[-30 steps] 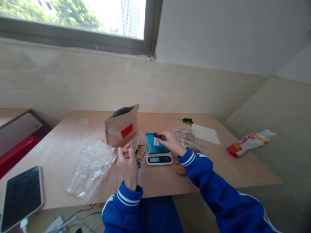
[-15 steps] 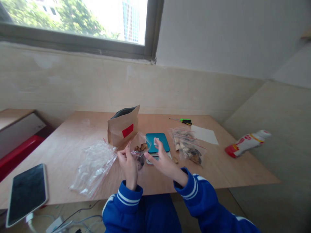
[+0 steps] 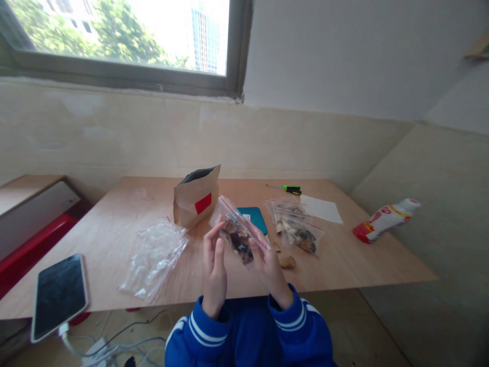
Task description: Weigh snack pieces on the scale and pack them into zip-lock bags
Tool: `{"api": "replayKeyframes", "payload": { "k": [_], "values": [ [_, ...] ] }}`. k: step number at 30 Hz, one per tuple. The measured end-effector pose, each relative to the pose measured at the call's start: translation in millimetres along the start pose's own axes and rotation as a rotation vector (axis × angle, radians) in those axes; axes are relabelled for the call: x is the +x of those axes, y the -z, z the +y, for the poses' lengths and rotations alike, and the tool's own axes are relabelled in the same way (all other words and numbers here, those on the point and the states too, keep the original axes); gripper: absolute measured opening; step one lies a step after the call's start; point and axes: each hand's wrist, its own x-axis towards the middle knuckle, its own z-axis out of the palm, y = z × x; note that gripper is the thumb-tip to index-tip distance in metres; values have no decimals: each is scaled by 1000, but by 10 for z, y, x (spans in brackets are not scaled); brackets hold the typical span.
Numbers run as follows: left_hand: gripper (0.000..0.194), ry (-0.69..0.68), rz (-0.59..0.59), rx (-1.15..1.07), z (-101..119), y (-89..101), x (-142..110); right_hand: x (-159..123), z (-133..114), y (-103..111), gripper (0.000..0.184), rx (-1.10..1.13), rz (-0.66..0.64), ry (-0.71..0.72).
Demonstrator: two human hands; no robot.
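Note:
A clear zip bag (image 3: 237, 235) with a red-lined seal is held up tilted, dark brown dried pieces showing inside it. My left hand (image 3: 215, 270) has its fingers at the bag's left edge, with thumb and fingertips against the plastic. On the other side, my right hand (image 3: 270, 267) grips the right end near the seal, and some of its fingers are hidden behind the bag. A teal scale (image 3: 256, 216) lies behind the bag, which partly covers it. Two loose tan pieces, one a larger chunk (image 3: 288, 262), rest on the table to the right of my right hand.
Filled zip bags (image 3: 301, 234) overlap on the right, near white paper (image 3: 321, 209) and a green-black screwdriver (image 3: 291, 189). A brown paper pouch (image 3: 187, 206) stands open at the back. Empty plastic bags (image 3: 155, 260) and a tablet (image 3: 61, 293) lie left; a bottle (image 3: 385, 221) is far right.
The zip bag has come up and turned, its seal now slanting across the top. My right hand has moved from over the scale to the bag's right end. A larger tan chunk has come into view.

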Motion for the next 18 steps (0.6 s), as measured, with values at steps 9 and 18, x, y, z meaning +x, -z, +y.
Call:
{"api": "replayKeyframes", "payload": {
  "k": [9, 18],
  "values": [
    [30, 114, -36, 52, -103, 242, 306, 48, -82, 278, 46, 8, 36, -39],
    [19, 52, -201, 91, 82, 128, 229, 139, -338, 368, 56, -120, -222, 43]
  ]
}}
